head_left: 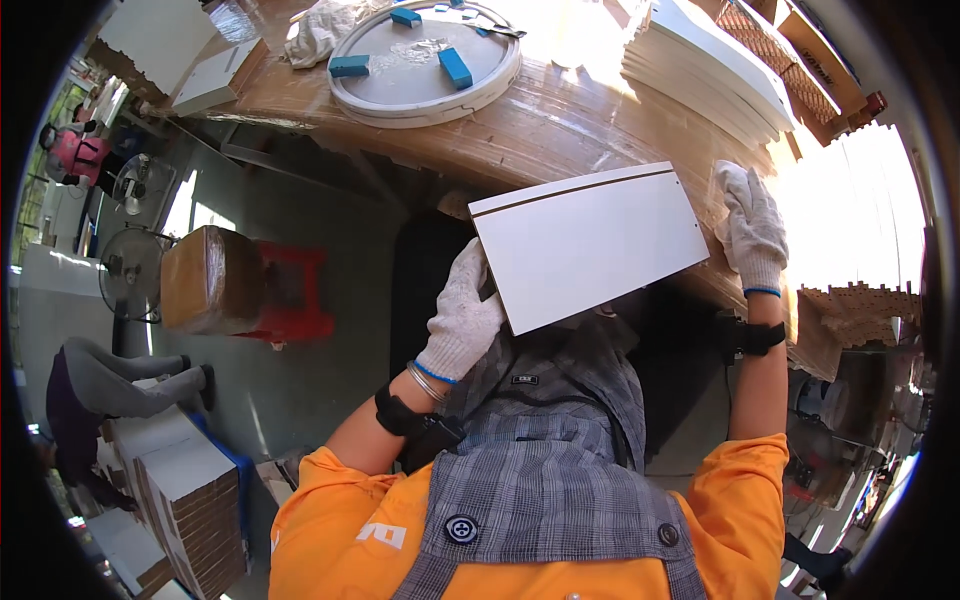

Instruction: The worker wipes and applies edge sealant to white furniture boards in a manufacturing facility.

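A white rectangular board [595, 250] lies tilted in front of me, partly over the near table edge. A thin brown groove runs along its far side, and small dark holes mark its right end. My left hand [463, 312], in a white knitted glove, grips the board's left end, its thumb at the edge and its other fingers partly hidden. Just beyond the right end, my gloved right hand [750, 225] rests by the tabletop, fingers stretched out and apart from the board.
The wrapped brown table [560, 120] carries a round white tray [425, 100] with blue blocks. Stacked white boards [710, 65] stand at the far right, more panels [850, 215] nearer. Leftward are a wrapped box [212, 280] on a red stool [295, 290], fans and a bending person [110, 385].
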Demonstrator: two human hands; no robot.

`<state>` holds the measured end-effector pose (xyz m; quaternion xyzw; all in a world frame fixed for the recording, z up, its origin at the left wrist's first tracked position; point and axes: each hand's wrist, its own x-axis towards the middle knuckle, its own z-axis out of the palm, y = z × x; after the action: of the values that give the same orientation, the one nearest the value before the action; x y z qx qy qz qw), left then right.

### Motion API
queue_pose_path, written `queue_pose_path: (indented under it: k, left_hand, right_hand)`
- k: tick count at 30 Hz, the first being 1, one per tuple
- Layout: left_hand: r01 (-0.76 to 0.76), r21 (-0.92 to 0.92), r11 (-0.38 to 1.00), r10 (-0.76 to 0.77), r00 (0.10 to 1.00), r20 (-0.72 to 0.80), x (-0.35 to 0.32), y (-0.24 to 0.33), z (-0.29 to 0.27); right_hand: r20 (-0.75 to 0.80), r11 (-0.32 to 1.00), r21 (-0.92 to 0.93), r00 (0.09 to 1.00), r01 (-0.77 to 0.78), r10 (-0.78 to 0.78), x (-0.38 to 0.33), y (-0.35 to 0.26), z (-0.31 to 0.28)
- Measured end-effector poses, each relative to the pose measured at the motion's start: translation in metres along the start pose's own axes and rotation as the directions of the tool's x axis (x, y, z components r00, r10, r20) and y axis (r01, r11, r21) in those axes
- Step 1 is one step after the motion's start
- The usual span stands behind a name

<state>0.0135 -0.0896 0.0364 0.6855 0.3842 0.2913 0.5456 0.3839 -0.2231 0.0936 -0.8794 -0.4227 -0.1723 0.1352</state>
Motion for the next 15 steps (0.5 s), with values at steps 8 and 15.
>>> queue_pose_path:
  k: [8,15]
  left_hand:
    - [0.166,-0.283,0.945,-0.113,0.974,0.195,-0.003,0.011,-0.005]
    - [0.393,-0.623,0.676,-0.215,0.914,0.344,-0.001,0.008,-0.014]
  right_hand:
    - [0.029,0.997,0.042,0.998,-0.065,0.064,-0.006,0.034,0.014]
    - [0.142,0.950,-0.312,0.988,-0.021,0.069,-0.011,0.017,0.006]
